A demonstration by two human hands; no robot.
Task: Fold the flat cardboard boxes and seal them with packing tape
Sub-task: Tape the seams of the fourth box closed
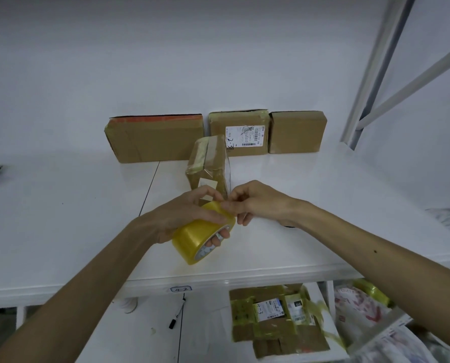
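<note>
**A:** Where is the tape?

**B:** The roll of translucent yellow packing tape [203, 237] is held in the air above the near part of the white table [61, 218], tilted so that its cardboard core faces down and to the right.

**A:** Who has hold of it?

**B:** The left hand [189, 213] grips it. The thumb lies across the top of the roll and the fingers curl into the core from below. The right hand [255, 203] meets it at the upper edge, where thumb and forefinger pinch together on the tape's surface. Its other fingers are loosely curled beneath.

**A:** And the boxes?

**B:** Just beyond the hands a small brown cardboard box [208, 163] stands on the table, wrapped in glossy tape, with a pale sticker on its near face. Behind it three more lean against the white wall. On the left is a long flat brown box with an orange top edge [155, 138]. In the middle is a brown box with a white shipping label [238, 134]. On the right is a plain brown box [297, 132].

**A:** Anything lower down?

**B:** A small tag marked "4-2" [181, 289] sits on the table's front edge. Below it lie a black marker pen [178, 313] and a heap of flattened cardboard pieces with yellow tape [276, 320]. Pale metal frame bars [375, 74] rise at the far right.
</note>
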